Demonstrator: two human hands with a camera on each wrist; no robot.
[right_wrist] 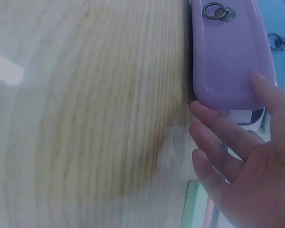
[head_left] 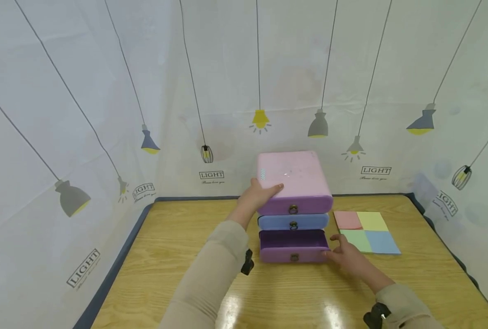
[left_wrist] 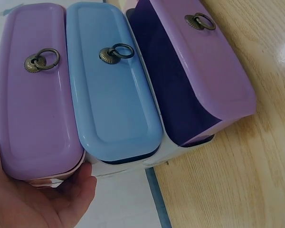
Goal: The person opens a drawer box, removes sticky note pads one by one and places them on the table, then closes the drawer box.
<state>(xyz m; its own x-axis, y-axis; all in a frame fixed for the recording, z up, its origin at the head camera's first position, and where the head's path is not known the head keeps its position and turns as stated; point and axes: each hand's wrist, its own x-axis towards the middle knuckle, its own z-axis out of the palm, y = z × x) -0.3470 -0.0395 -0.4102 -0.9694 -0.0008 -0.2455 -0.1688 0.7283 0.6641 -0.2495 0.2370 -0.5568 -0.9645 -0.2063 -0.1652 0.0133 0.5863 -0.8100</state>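
A small drawer cabinet [head_left: 293, 171] with a pink top stands on the table. It has a purple top drawer [head_left: 273, 209], a blue middle drawer [head_left: 275, 223] and a purple bottom drawer [head_left: 276, 256], each with a bronze ring pull. The bottom drawer is pulled out and its dark inside shows. My left hand [head_left: 257, 196] grips the cabinet's upper left corner, thumb on the pink top and fingers curled at the side. At the bottom drawer's right end is my right hand [head_left: 349, 257]. In the right wrist view, its thumb lies on the drawer front and its fingers extend beside the lower corner.
Right of the cabinet lies a square of four coloured paper pads, pink [head_left: 348, 220], yellow [head_left: 372, 221], green [head_left: 355, 240] and blue [head_left: 382, 242]. A wall cloth [head_left: 227, 91] printed with hanging lamps surrounds the wooden table [head_left: 178, 237].
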